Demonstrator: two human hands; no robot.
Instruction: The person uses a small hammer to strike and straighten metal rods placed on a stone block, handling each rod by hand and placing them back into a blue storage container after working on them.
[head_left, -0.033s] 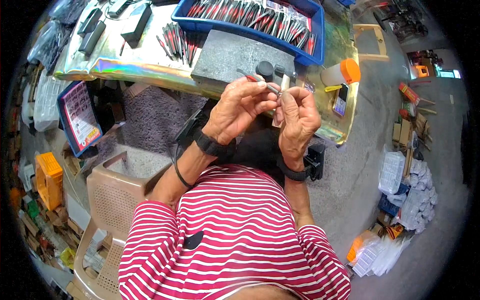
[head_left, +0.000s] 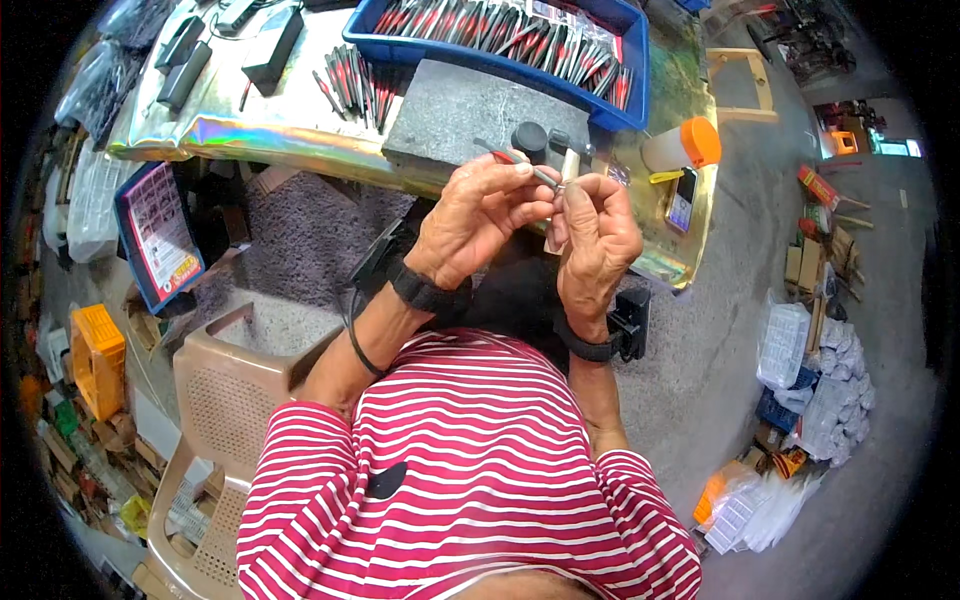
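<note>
Toward one o'clock, near the desk (head_left: 250, 135), fingers of the left hand (head_left: 480, 215) hold a slim red-and-grey tool (head_left: 544, 179); those of the right hand (head_left: 595, 235) pinch its tip. No visible change since earlier.

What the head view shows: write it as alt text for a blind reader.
A person's left hand holds a slim red-and-grey item, the right hand pinching its end, beside a shiny table. On it are a grey block and a blue bin of red-and-black pieces.
</note>
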